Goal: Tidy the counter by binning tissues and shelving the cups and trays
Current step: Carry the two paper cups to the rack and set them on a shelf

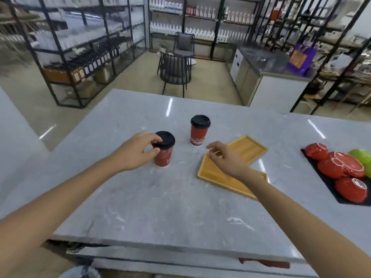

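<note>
Two red paper cups with black lids stand upright on the grey marble counter (152,197). My left hand (136,152) curls around the upper part of the near cup (163,153), thumb and fingers touching its lid and side. The far cup (199,130) stands free behind it. Two wooden trays lie to the right: the far tray (250,148) and the near tray (216,174), overlapping at a corner. My right hand (224,157) hovers over the near tray's far end with fingers spread and holds nothing. No tissue is visible.
A black slate board (331,189) with red bowls (341,167) and a green bowl sits at the counter's right edge. Beyond the counter are dark chairs (175,71), a steel cabinet (267,77) and metal shelving with bottles.
</note>
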